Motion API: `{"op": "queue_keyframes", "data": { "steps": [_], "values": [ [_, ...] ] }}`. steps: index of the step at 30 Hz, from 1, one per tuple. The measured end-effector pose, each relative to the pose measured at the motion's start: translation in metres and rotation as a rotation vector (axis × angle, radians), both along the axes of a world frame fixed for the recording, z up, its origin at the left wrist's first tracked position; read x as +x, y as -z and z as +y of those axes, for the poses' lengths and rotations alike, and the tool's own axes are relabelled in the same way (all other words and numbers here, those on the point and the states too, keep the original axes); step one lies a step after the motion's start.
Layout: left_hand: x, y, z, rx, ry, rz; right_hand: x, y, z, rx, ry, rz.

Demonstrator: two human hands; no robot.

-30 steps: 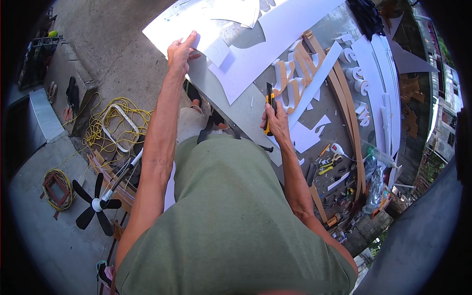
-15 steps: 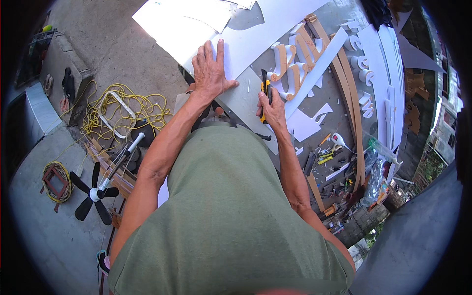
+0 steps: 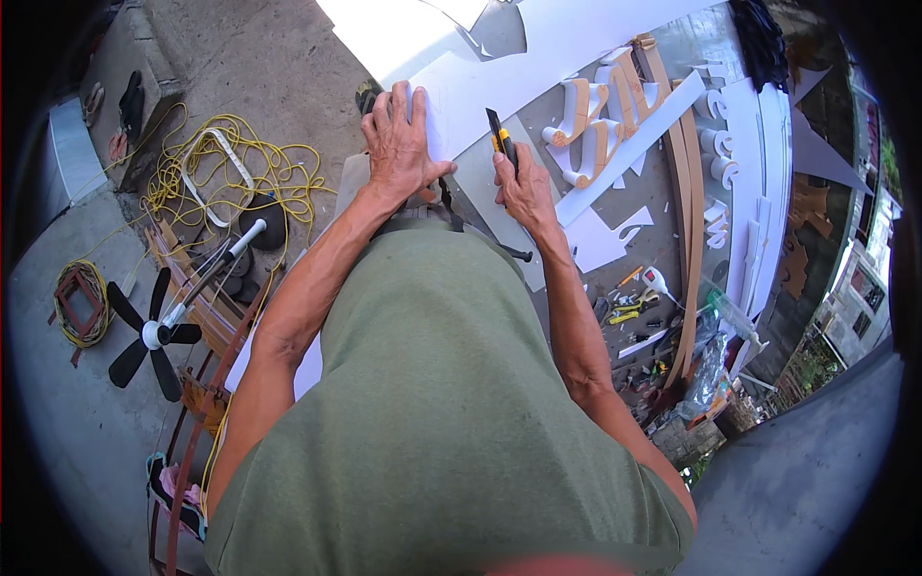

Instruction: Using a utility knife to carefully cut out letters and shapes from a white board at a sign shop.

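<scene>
Right fingers (image 3: 501, 170) grip a partly hidden cutter (image 3: 498, 138); left fingers (image 3: 400, 108), spread, hide part of a sheet (image 3: 463, 96).

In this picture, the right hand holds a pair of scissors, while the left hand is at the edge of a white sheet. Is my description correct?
Not quite, the tool is wrong: the head view shows the right hand holding a yellow and black utility knife. The left hand is indeed at the edge of a white sheet.
</scene>
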State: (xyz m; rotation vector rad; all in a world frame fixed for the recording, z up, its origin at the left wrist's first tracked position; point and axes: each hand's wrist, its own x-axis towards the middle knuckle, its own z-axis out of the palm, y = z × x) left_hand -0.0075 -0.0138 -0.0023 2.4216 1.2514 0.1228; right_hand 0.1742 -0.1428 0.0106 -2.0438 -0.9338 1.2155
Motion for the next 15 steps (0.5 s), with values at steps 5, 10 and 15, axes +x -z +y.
{"op": "queue_keyframes", "data": {
  "steps": [5, 10, 15],
  "values": [
    [-0.013, 0.003, -0.002, 0.040, 0.036, -0.069, -0.008, -0.006, 0.050, -0.087, -0.278, -0.338],
    [-0.016, 0.010, -0.002, 0.028, 0.036, -0.057, -0.008, -0.004, 0.096, -0.063, -0.339, -0.464],
    [-0.014, 0.009, 0.000, -0.001, 0.035, -0.008, -0.009, -0.004, 0.114, -0.075, -0.429, -0.536]
  ]
}}
